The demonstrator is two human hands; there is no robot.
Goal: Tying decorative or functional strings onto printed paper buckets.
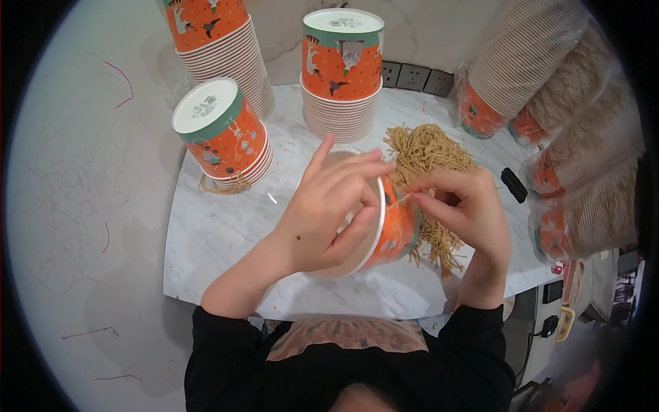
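An orange paper bucket [398,230] with a white rim and green base band lies tilted in front of me, its mouth toward the left. My left hand [336,213] is at that mouth, thumb and forefinger closed at the rim, the other fingers raised and spread. Its fingertips are slightly blurred. On the bucket's right side my right hand [467,202] pinches a thin tan string [399,200] against the printed wall. A heap of tan string [429,151] lies just behind and under the right hand. The bucket's inside is mostly hidden by my left hand.
Upside-down bucket stacks stand at the back: a short one [226,141] with string under its rim, a middle one [343,75] and a tall one [223,55]. Plastic-wrapped stacks [522,62] line the right. A black object [513,185] lies near sockets [414,77] on the marbled table [220,254].
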